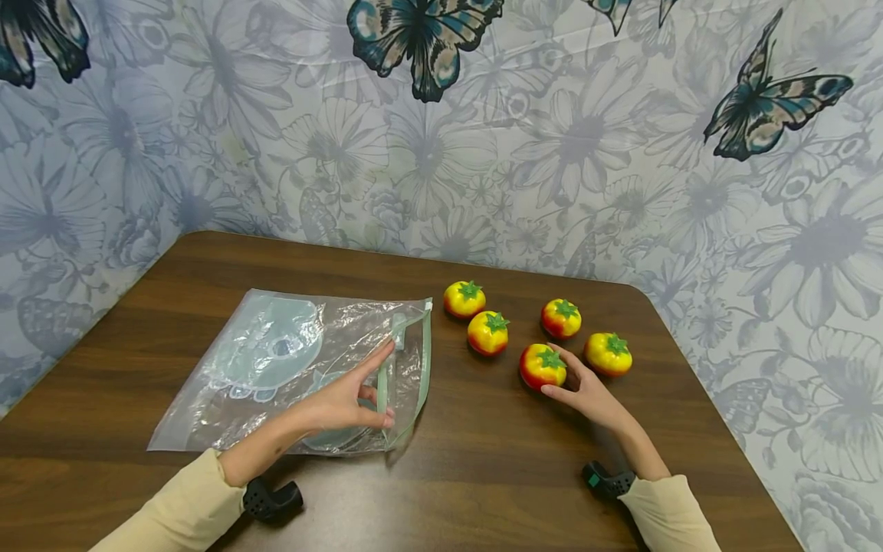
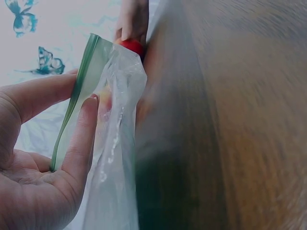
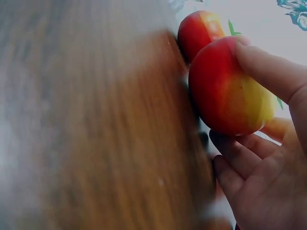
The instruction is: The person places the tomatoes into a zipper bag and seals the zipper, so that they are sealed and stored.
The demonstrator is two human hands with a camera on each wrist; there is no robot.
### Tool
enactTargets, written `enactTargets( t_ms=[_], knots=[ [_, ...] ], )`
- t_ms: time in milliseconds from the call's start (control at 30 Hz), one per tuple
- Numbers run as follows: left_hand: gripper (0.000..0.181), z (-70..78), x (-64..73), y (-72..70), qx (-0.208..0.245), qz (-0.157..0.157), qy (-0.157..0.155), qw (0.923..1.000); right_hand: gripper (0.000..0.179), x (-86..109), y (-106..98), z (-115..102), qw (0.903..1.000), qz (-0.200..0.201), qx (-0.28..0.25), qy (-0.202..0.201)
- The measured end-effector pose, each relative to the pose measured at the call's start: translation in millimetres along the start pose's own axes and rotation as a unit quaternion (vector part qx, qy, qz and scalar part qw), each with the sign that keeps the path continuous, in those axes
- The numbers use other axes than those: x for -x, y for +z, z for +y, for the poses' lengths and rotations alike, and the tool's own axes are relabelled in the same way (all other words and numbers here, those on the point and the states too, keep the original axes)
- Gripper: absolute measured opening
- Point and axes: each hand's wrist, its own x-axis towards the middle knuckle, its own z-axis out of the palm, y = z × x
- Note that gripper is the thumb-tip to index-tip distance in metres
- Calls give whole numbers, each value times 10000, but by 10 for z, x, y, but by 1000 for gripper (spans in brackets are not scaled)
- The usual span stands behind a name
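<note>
The left hand [image 1: 334, 402] spreads its fingers at the green-edged mouth of the clear zip bag [image 1: 338, 326]. Well apart, at the bag's three o'clock, the right hand [image 1: 589, 397] grips a toy tomato [image 1: 538, 368]; four other tomatoes [image 1: 487, 336] ring it, ten to three.

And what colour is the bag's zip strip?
The zip strip is green, clearest in the left wrist view.

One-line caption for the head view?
Left hand holds a clear bag at its green edge; right hand grips one of five red-yellow tomatoes.
</note>
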Motion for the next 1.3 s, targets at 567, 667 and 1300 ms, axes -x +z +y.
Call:
enactTargets(
  t_ms=[567, 667, 1300],
  knots=[
    [109, 17, 21, 6, -88, 61, -85, 9999, 70, -15, 78, -220, 9999, -68, -8, -109],
    [109, 21, 19, 5, -104, 50, -72, 9999, 71, -45, 115, -294, 9996, -162, -113, -221],
    [109, 33, 19, 2, -72, 47, -125, 9999, 73, -344, 429, -615, 9964, -700, -317, -352]
  ],
)
